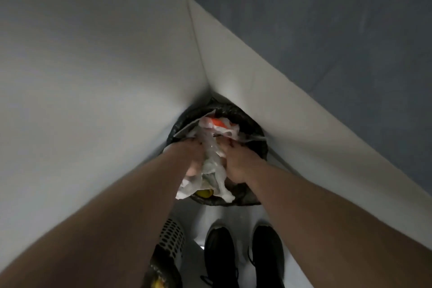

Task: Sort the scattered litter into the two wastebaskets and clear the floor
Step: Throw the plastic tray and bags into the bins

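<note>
A round wastebasket lined with a black bag stands in the corner where two white walls meet. It is stuffed with crumpled clear and white plastic litter, with an orange-and-white wrapper on top. Both my hands press down on that plastic inside the rim: my left hand on its left side, my right hand on its right side, fingers curled into it. Something yellow shows under the plastic at the near rim. A second, white perforated wastebasket stands at lower left, partly hidden by my left arm.
My two black shoes stand on the pale floor just behind the black-lined basket. White walls close in on the left and right. A grey panel rises above the right wall. Yellow litter sits in the white basket.
</note>
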Demonstrator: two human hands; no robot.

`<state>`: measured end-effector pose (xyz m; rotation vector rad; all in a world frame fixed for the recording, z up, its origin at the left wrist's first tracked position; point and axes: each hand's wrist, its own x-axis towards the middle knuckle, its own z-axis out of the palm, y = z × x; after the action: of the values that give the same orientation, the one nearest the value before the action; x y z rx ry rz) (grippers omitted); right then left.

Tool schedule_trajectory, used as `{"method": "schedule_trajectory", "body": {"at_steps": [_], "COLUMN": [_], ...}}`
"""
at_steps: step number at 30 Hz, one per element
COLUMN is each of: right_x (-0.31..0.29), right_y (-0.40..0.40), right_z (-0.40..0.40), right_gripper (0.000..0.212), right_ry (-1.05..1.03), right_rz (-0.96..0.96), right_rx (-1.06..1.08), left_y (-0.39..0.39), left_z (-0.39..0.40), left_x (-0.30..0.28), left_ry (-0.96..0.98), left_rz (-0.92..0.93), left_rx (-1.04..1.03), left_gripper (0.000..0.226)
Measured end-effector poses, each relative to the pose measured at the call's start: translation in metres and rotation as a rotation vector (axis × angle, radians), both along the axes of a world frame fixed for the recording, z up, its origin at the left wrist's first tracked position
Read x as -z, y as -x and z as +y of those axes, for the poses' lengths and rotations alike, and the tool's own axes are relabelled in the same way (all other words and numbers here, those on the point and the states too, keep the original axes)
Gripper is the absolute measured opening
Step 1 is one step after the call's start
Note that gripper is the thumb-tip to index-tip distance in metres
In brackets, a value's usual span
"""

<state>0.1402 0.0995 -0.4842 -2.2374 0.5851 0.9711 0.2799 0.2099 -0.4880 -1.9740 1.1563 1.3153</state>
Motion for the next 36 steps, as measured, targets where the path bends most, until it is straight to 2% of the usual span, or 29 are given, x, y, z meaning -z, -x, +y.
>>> {"method": "schedule_trajectory", "body": {"at_steps": [2, 5, 10, 13, 18, 22, 25, 28, 36], "right_x": [-0.027, -0.092, -0.206, -0.281, -0.377, -0.406, -0.404, -0.401, -0.402], "right_y": [0.010, 0.037, 0.093, 0.129, 0.198, 0.266, 0.330, 0.399, 0.596], "right_z": [0.001, -0.001, 0.009, 0.019, 0.048, 0.065, 0.072, 0.080, 0.093], "right_gripper": [0.094, 0.094, 0.089, 0.085, 0.076, 0.073, 0.073, 0.074, 0.071], "right_ry": [-0.016, 0.078, 0.067, 0.007, -0.012, -0.041, -0.034, -0.021, -0.029], "right_rz": [-0.044, -0.140, -0.042, -0.017, -0.071, -0.055, -0.024, 0.028, 0.019], "right_rx": [0.075, 0.120, 0.273, 0.372, 0.571, 0.719, 0.822, 0.907, 0.996], "left_y": [0.005, 0.016, 0.035, 0.056, 0.116, 0.171, 0.217, 0.276, 0.439], "left_z": [0.002, 0.009, 0.021, 0.029, 0.044, 0.058, 0.067, 0.063, 0.066], "left_x": [-0.035, -0.111, -0.246, -0.323, -0.407, -0.423, -0.403, -0.414, -0.402], "left_ry": [0.061, 0.207, 0.291, 0.330, 0.426, 0.451, 0.420, 0.399, 0.298], "left_rz": [-0.022, -0.055, -0.064, -0.054, -0.013, 0.005, 0.032, 0.045, 0.016], "left_rx": [-0.041, -0.106, -0.273, -0.294, -0.297, -0.255, -0.141, -0.171, -0.139], "left_gripper": [0.066, 0.082, 0.070, 0.065, 0.057, 0.053, 0.064, 0.052, 0.048]}}
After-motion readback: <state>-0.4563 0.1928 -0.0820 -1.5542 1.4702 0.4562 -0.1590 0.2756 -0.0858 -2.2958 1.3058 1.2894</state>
